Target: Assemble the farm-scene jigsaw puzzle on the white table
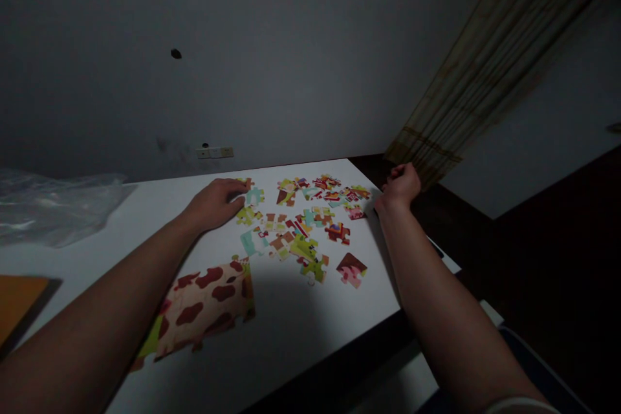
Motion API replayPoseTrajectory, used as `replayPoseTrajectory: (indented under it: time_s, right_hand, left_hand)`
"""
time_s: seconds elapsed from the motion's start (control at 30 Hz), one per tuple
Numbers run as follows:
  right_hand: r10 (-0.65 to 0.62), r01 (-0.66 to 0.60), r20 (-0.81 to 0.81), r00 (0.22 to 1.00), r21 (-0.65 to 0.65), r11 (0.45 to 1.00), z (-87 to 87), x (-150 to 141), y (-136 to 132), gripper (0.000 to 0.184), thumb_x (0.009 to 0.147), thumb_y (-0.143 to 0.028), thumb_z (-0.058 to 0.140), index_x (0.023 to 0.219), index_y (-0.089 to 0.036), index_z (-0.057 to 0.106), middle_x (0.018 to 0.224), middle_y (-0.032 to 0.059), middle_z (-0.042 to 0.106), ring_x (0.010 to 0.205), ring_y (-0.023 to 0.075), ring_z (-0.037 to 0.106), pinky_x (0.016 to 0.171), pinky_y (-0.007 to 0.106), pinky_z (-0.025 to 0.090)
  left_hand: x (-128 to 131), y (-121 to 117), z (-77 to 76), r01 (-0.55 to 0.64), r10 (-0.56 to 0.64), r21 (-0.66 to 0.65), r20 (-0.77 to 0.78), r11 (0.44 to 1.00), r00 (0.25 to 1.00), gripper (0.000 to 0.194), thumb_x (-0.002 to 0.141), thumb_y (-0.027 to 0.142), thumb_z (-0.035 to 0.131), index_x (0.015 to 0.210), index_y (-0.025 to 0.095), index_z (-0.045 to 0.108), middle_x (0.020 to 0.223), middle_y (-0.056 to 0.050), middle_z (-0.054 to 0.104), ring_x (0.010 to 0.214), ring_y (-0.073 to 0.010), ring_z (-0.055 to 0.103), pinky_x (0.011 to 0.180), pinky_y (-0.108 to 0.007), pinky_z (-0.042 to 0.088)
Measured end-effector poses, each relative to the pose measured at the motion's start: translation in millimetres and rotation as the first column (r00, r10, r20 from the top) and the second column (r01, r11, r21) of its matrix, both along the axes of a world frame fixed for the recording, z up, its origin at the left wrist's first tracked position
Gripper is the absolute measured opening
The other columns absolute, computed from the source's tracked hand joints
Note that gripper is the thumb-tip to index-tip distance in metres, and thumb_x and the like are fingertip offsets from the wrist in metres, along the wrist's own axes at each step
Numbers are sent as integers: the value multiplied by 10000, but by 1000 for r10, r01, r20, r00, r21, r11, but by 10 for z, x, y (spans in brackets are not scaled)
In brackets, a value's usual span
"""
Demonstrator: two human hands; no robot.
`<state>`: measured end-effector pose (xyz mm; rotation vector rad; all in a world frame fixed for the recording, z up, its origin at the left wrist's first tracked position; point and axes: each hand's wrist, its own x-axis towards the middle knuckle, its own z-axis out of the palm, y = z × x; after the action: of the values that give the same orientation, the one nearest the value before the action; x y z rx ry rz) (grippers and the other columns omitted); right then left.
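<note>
My left hand (218, 202) rests on the white table with thumb and fingers apart, its fingertips at the edge of a light-blue and green puzzle piece (255, 196). Beside it lie many loose puzzle pieces, among them a green one (304, 247), a red-brown one (338, 233) and a brown-and-pink corner piece (352, 270). A joined section of puzzle (208, 301) with brown cow spots lies nearer to me, partly hidden by my left forearm. My right hand (402, 185) is at the table's right edge, fingers curled in, with nothing visible in it.
The white table (291, 310) stands against a grey wall with a socket strip (214, 152). Crumpled clear plastic (58, 207) and an orange flat item (19, 301) lie at the left. A patterned curtain (456, 77) hangs at the right, above dark floor.
</note>
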<state>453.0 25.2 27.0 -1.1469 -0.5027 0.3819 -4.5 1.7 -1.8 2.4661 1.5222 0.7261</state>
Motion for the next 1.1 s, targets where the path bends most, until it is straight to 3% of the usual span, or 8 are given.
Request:
replayPoseTrajectory:
  time_s: [0.13,0.2,0.27,0.37,0.43,0.53,0.9,1.1]
  right_hand:
    - [86,-89,-70,994,-42,995,25,-66,-34,259,1026,-447,447,826,-283,423,733,-75,362,531,136,297,496,263,235]
    - [119,-115,24,993,-131,985,18,-110,-47,217,1009,-423,469,845,-280,467,725,-64,417,552,146,375,524,261,305]
    - [190,-99,294,937,-299,949,-9,-151,-80,124,974,-349,526,911,-262,587,804,-9,587,696,179,561,652,282,455]
    - [439,109,689,576,-597,795,-67,-201,-174,307,927,-239,618,1203,-227,753,1198,133,769,1167,316,684,995,430,536]
    - [639,265,682,356,-729,630,-99,-216,-235,427,954,-235,635,1362,-204,758,1384,208,744,1342,413,638,1096,541,506]
    - [771,334,581,260,-803,493,-124,-197,-266,453,1006,-253,623,1438,-203,749,1457,234,723,1372,440,649,1095,567,522]
    - [628,143,691,358,-705,695,-204,-121,-169,555,860,-214,865,1398,-221,730,1328,149,726,1145,289,749,1001,379,582]
    - [624,170,709,328,-694,700,-207,-124,-181,397,934,-225,802,1331,-201,791,1293,164,716,1137,280,742,1009,370,564]
  left_hand:
    - [8,-8,11,1,-1,-4,2,1000,1000,508,932,474,577,1253,203,863,1384,-143,816,1323,-381,739,1227,-583,535]
    - [13,-12,16,1,-1,-8,2,1000,1000,505,931,473,576,1249,205,863,1385,-141,816,1325,-379,740,1228,-582,535]
    - [14,-13,16,-3,3,-10,-1,1000,1000,506,924,471,579,1248,202,860,1394,-142,814,1328,-378,739,1230,-577,534]
    - [6,-11,7,-13,13,-2,-2,1000,1000,509,917,483,585,1246,206,858,1401,-144,812,1326,-375,739,1232,-569,532]
    - [-1,-9,-1,-16,16,5,-1,1000,1000,508,919,497,585,1244,215,856,1396,-141,814,1322,-373,740,1228,-565,533]
    - [-9,-8,-11,-6,6,-2,1,1000,1000,507,919,500,589,1252,223,853,1393,-133,815,1318,-367,740,1220,-562,539]
    - [11,-33,9,-13,13,-7,9,1000,1000,507,924,483,574,1251,215,855,1390,-136,815,1312,-361,738,1224,-558,536]
    - [13,-33,0,-19,19,-10,11,1000,1000,464,913,457,595,1243,261,857,1401,-103,815,1335,-352,726,1235,-559,526]
